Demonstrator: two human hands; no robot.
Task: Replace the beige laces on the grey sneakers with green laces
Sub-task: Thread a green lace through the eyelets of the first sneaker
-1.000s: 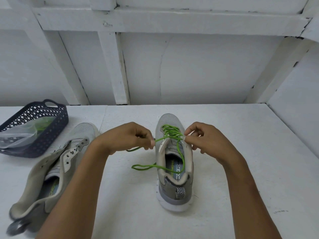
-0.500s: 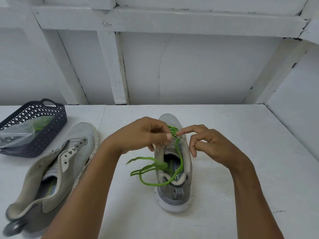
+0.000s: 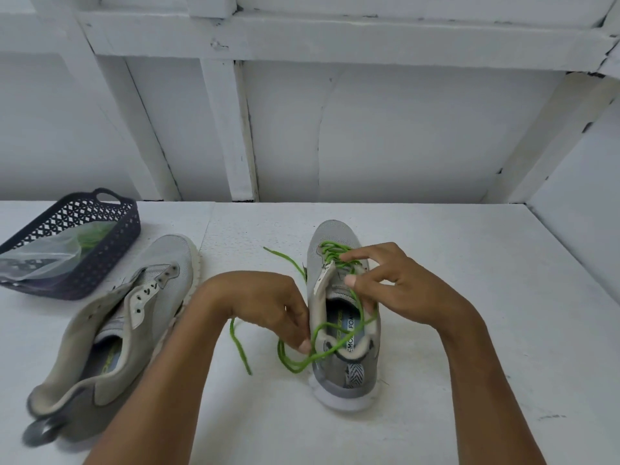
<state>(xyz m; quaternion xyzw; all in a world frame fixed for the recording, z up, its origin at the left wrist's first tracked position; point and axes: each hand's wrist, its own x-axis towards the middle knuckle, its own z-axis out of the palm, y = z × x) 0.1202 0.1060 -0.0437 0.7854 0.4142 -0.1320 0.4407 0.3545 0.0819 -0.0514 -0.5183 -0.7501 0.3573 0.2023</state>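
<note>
A grey sneaker [image 3: 345, 384] stands upright in the middle of the white table, toe pointing away, with a green lace [image 3: 295, 362] threaded through its eyelets. My left hand [image 3: 265, 307] pinches a loop of that lace beside the shoe's left side near the heel opening. My right hand [image 3: 392, 280] rests over the tongue and eyelets, its fingers curled around the lace strands there. Loose green ends trail on the table to the left of the shoe. A second grey sneaker [image 3: 110, 320] lies on its side at the left, with no lace in its eyelets.
A dark perforated basket [image 3: 84, 263] stands at the far left and holds a clear plastic bag [image 3: 40, 256] with green lace inside. White walls and beams close off the back and the right side of the table [image 3: 486, 297].
My left hand has moved down and toward me, drawing a lace loop beside the shoe's heel opening. My right hand has shifted over the tongue. One loose lace end now lies further back on the table.
</note>
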